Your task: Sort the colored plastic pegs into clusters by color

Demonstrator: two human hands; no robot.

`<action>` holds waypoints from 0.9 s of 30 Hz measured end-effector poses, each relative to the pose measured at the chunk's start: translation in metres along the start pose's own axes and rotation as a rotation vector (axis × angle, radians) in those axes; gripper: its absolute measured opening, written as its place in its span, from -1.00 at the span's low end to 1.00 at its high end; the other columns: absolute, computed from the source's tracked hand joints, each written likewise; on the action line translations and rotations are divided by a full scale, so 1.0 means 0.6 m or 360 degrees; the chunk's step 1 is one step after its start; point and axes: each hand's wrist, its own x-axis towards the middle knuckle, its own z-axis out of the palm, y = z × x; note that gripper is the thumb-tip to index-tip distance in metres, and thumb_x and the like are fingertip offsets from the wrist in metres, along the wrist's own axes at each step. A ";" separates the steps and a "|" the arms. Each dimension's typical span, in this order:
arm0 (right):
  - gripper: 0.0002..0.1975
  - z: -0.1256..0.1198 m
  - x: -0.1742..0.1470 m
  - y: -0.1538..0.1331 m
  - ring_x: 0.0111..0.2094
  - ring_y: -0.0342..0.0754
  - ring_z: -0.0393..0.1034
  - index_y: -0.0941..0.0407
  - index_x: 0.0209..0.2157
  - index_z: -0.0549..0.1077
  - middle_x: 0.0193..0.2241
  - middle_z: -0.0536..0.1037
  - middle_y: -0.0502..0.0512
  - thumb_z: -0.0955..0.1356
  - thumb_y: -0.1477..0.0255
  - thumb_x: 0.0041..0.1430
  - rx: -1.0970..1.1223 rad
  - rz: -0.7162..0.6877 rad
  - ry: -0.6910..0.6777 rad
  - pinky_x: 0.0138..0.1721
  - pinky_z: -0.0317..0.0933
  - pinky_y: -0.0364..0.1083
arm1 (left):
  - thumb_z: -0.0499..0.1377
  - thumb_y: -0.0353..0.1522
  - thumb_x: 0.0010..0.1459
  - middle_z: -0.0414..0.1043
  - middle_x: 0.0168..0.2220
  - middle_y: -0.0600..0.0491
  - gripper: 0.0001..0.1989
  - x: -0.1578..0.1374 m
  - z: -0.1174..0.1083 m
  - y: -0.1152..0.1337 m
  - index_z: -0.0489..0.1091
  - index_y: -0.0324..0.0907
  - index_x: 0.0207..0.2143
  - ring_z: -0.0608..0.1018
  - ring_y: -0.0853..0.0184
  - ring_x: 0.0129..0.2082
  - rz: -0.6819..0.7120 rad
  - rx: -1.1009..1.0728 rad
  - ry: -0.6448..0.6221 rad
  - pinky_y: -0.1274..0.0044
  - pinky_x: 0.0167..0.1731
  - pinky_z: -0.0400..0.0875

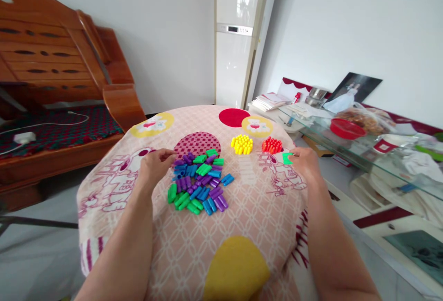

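Observation:
My right hand [304, 162] pinches a green plastic building block [287, 158] at the table's right side, just in front of a small cluster of red blocks [272, 144]. My left hand [157, 162] is at the upper left edge of a mixed pile of blue, purple and green blocks [199, 181]. Its fingertips are pressed together beside some purple pieces; whether anything is between them is hidden. The loose blocks look like short tubes joined side by side. A tight group of yellow blocks [242, 144] stands between the mixed pile and the red ones.
A patterned pink cloth [194, 255] covers the round table. To the right, a glass-topped stand [311, 126] carries a red bowl [347, 128], papers and bags. A wooden bench [51, 61] is at the left, and a tall white cabinet or fridge [233, 66] stands behind.

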 end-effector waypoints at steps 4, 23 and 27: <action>-0.70 0.012 0.004 0.010 -0.14 0.16 0.55 0.19 -0.21 0.68 -0.25 0.68 0.29 0.36 0.51 0.04 -0.0304 -0.0058 -0.0140 -0.12 0.34 -0.03 | 0.16 -0.13 0.00 0.57 -0.51 0.01 -0.65 -0.016 -0.020 0.011 0.55 -0.18 -0.30 0.60 0.23 -0.49 0.0043 0.0092 -0.0146 0.50 -0.46 0.47; -0.56 0.022 -0.006 -0.019 -0.14 0.22 0.53 0.20 0.06 0.55 -0.23 0.65 0.34 0.29 0.34 0.21 -0.0454 -0.0119 0.0072 -0.13 0.32 0.04 | 0.21 -0.08 0.00 0.57 -0.47 0.06 -0.63 -0.130 -0.067 0.036 0.54 -0.14 -0.25 0.61 0.27 -0.47 0.0098 0.0222 -0.0814 0.54 -0.49 0.41; -0.61 0.016 -0.022 -0.053 -0.19 0.19 0.52 0.21 -0.01 0.57 -0.26 0.65 0.35 0.25 0.37 0.26 -0.0318 -0.0151 0.0244 -0.13 0.30 0.03 | 0.21 -0.19 -0.07 0.57 -0.51 0.08 -0.73 -0.123 -0.079 0.034 0.53 -0.14 -0.35 0.60 0.28 -0.52 0.0091 0.0162 -0.0676 0.53 -0.49 0.43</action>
